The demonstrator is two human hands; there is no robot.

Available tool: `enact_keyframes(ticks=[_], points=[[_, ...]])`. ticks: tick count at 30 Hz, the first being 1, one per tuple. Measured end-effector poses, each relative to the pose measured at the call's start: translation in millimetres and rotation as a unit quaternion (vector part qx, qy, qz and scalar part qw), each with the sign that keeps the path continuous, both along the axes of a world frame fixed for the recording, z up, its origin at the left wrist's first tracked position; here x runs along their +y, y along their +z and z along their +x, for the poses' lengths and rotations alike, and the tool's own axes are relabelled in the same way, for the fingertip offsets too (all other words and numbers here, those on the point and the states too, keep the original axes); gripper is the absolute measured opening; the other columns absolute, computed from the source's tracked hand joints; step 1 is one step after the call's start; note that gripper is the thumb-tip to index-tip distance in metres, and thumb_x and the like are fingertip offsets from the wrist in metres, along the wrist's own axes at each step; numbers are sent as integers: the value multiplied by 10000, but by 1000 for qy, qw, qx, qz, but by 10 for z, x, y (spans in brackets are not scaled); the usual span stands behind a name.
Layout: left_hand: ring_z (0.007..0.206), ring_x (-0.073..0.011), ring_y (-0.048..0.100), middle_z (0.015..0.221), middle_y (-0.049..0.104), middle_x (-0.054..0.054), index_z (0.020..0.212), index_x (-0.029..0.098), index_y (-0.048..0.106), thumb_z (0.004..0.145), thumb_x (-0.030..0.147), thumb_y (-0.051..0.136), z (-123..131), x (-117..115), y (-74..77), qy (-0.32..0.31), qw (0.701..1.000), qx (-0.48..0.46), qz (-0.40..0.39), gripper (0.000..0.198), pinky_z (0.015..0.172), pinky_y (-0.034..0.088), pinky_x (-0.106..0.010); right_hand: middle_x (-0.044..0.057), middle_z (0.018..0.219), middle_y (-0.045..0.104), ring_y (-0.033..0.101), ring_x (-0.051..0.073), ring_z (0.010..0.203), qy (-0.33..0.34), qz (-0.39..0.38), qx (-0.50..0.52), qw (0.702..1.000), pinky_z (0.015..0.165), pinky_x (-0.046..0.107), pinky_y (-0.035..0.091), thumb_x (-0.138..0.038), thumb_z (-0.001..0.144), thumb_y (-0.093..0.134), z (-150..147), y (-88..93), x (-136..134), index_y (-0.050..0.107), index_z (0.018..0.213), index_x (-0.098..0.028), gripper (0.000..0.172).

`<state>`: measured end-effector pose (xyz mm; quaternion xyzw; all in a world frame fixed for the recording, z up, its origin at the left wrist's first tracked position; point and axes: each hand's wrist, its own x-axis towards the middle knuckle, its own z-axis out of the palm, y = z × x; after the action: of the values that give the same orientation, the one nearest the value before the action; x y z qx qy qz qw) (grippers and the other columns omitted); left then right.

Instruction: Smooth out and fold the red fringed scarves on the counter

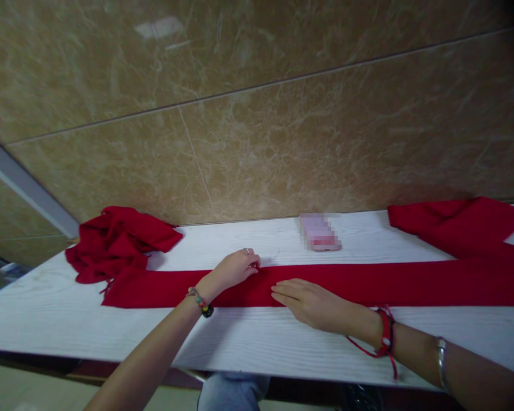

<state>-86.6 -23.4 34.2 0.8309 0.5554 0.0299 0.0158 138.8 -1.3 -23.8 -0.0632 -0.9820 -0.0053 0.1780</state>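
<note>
A long strip of red cloth (pixel 377 282) lies flat across the white table, running from the left out past the right edge of view. My left hand (pixel 235 269), with a ring and a beaded bracelet, is over the strip's far edge. Its fingers are curled in a pinch, and what they hold, if anything, is too small to make out. Just to the right, my right hand (pixel 310 302) rests on the strip's near side with fingers stretched out flat. Bunched red cloth (pixel 115 242) lies at the strip's left end.
A pixelated pinkish phone-like object (pixel 319 231) lies behind the strip, near the brown marbled wall (pixel 282 142). More folded red cloth (pixel 454 222) is at the right against the wall. The white table (pixel 38 319) has its front edge close to my body.
</note>
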Motion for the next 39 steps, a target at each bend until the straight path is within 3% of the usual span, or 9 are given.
enact_keyframes(ticks=[4, 13, 18, 20, 23, 27, 32, 36, 39], points=[[783, -156, 544, 855, 578, -36, 839, 176, 558, 810, 161, 467, 13, -5, 1, 11, 1000, 15, 11, 96, 724, 438, -271, 110, 1219, 525, 465, 187, 1118, 0, 1, 1, 1000, 963, 352, 374, -99, 855, 352, 1, -1, -1, 487, 1213, -108, 383], [762, -166, 552, 851, 589, -58, 866, 155, 542, 836, 120, 387, 11, 65, -180, 32, 998, 36, 32, 162, 704, 456, -300, 119, 1200, 538, 468, 197, 1113, 31, 3, -11, 999, 955, 362, 373, -49, 832, 377, -7, -9, 33, 490, 1212, -109, 401], [1044, -168, 487, 1132, 536, -80, 1066, 181, 535, 851, 208, 425, 2, -233, -228, -44, 998, -23, 49, 243, 913, 394, -312, 114, 1251, 494, 394, 224, 1185, 11, -35, -39, 999, 985, 411, 318, -86, 823, 409, 13, 57, 39, 468, 1242, -160, 429], [1140, -160, 436, 1242, 490, -65, 1178, 218, 486, 876, 221, 380, -73, -379, -249, -86, 995, -42, 17, 320, 973, 349, -319, 97, 1306, 438, 304, 242, 1246, -3, -55, -50, 997, 1006, 444, 269, -144, 841, 411, 22, 91, 35, 448, 1259, -210, 425], [1265, -172, 294, 1375, 360, -8, 1280, 309, 374, 907, 241, 300, -233, -545, -236, -97, 994, -19, -54, 386, 1041, 245, -393, 75, 1373, 345, 206, 256, 1287, -22, -87, -73, 993, 1025, 464, 211, -252, 873, 393, 41, 144, 21, 410, 1284, -262, 411], [1317, -210, 154, 1433, 218, 30, 1322, 374, 255, 911, 340, 276, -467, -720, -154, -42, 993, 14, -108, 414, 1051, 147, -485, 69, 1403, 281, 181, 266, 1293, -35, -128, -108, 985, 1034, 490, 158, -333, 874, 393, 104, 202, 5, 339, 1321, -281, 453], [1317, -210, 144, 1441, 182, -1, 1335, 340, 243, 912, 358, 232, -848, -988, -135, 65, 993, 27, -99, 424, 1052, 122, -478, 66, 1414, 251, 146, 269, 1301, -30, -159, -129, 978, 1033, 520, 116, -401, 894, 328, 113, 296, -16, 309, 1332, -293, 451], [1316, -208, 150, 1439, 190, -32, 1346, 282, 246, 911, 364, 195, -1082, -1141, -201, 149, 986, 26, -63, 446, 1051, 144, -455, 72, 1428, 208, 104, 284, 1307, -23, -149, -91, 984, 1023, 545, 100, -448, 890, 305, -218, 387, -104, 277, 1345, -296, 480], [1307, -192, 192, 1432, 217, -25, 1344, 286, 252, 910, 366, 191, -1240, -1200, -244, 170, 984, 35, -46, 445, 1046, 179, -432, 66, 1426, 220, 117, 282, 1305, 13, -141, -79, 987, 1021, 544, 100, -450, 889, 305, -550, 363, -173, 264, 1349, -297, 486]])
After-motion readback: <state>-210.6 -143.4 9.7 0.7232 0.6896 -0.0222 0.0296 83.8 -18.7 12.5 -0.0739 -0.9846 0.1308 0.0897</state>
